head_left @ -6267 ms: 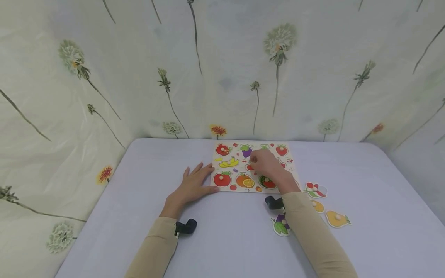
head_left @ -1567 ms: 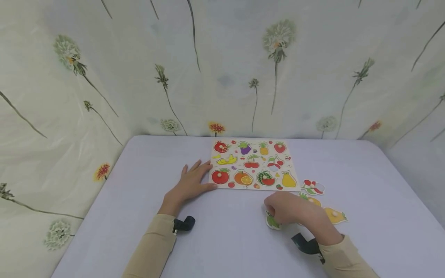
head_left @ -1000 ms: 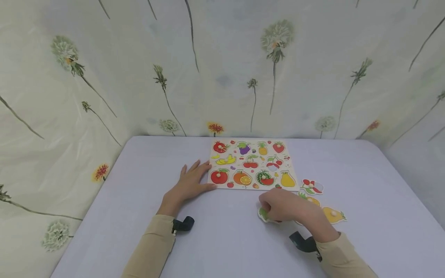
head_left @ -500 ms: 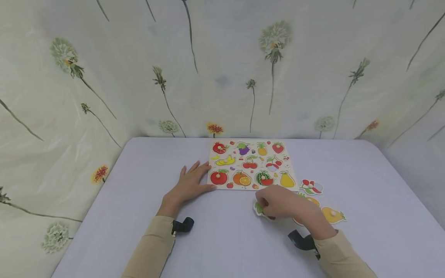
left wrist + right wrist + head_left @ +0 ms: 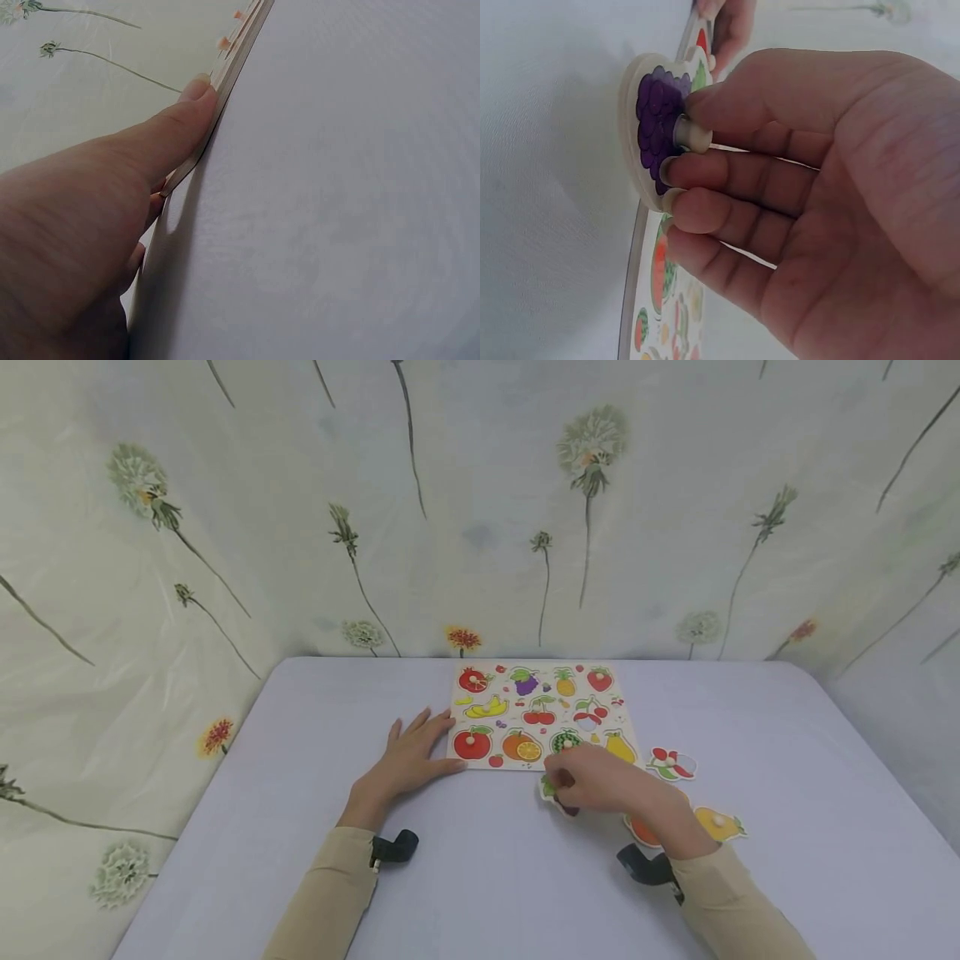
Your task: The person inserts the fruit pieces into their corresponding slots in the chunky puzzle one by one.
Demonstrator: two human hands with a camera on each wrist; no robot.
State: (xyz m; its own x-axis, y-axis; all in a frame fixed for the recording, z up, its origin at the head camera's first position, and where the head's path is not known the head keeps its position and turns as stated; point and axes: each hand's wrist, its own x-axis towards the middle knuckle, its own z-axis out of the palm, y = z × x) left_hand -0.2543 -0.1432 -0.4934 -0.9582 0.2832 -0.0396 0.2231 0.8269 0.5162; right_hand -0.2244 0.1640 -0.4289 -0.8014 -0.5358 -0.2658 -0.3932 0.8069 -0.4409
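Observation:
My right hand [image 5: 596, 781] pinches the small peg [image 5: 696, 135] of a grape puzzle piece [image 5: 660, 120]; in the head view this grape piece [image 5: 555, 797] is partly hidden by the fingers, just off the front edge of the fruit puzzle board [image 5: 510, 724]. The right wrist view shows the piece tilted, thumb and fingertips at its peg. At the board's left edge my left hand [image 5: 408, 760] rests with fingers spread, touching the side and front corner. The left wrist view has the left thumb [image 5: 169, 131] lying along the board's edge [image 5: 232, 71].
Right of the board lie loose pieces: a red and white fruit piece [image 5: 671, 764], a pear [image 5: 718, 823] and an orange-coloured piece [image 5: 642, 831] partly under the right forearm. Several pegged pieces, such as the apple [image 5: 472, 743], sit in the board on a white table [image 5: 480, 885].
My right hand has left the board's middle, taken the grape piece from the table and carried it leftward and away from me to the board's front edge. My left hand stays put.

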